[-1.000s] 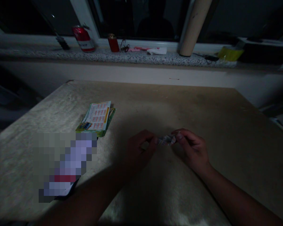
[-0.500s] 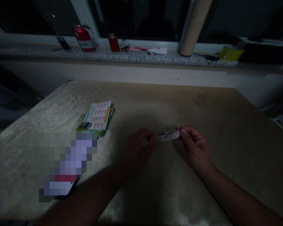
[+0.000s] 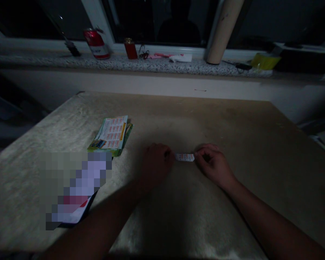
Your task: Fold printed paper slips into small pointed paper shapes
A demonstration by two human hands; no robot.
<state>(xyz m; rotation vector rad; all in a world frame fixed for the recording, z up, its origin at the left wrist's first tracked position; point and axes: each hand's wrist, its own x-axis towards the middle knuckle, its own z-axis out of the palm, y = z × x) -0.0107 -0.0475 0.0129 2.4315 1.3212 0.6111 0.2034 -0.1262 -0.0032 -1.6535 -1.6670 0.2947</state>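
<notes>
A small folded strip of printed paper (image 3: pixel 185 157), with rows of red and dark marks, is stretched between my two hands low over the table. My left hand (image 3: pixel 158 160) pinches its left end; the fingertips are dim in shadow. At the strip's other end, my right hand (image 3: pixel 212 160) has thumb and forefinger closed on the corner. To the left of my left hand lies a stack of printed calendar cards (image 3: pixel 112 133). Nearer to me is a phone (image 3: pixel 82 191), its screen blurred out, close to my left forearm.
The table (image 3: pixel 162 112) ends at a wall under a granite sill (image 3: pixel 151 66). On the sill stand a red can (image 3: pixel 96 44), a red jar (image 3: pixel 130 49), a cardboard tube (image 3: pixel 223 34), white paper (image 3: pixel 181 58) and a yellow roll (image 3: pixel 265 61).
Both hands have moved slightly left, and the right fingers have turned inward. The paper strip, tilted before, now appears flatter and level between them.
</notes>
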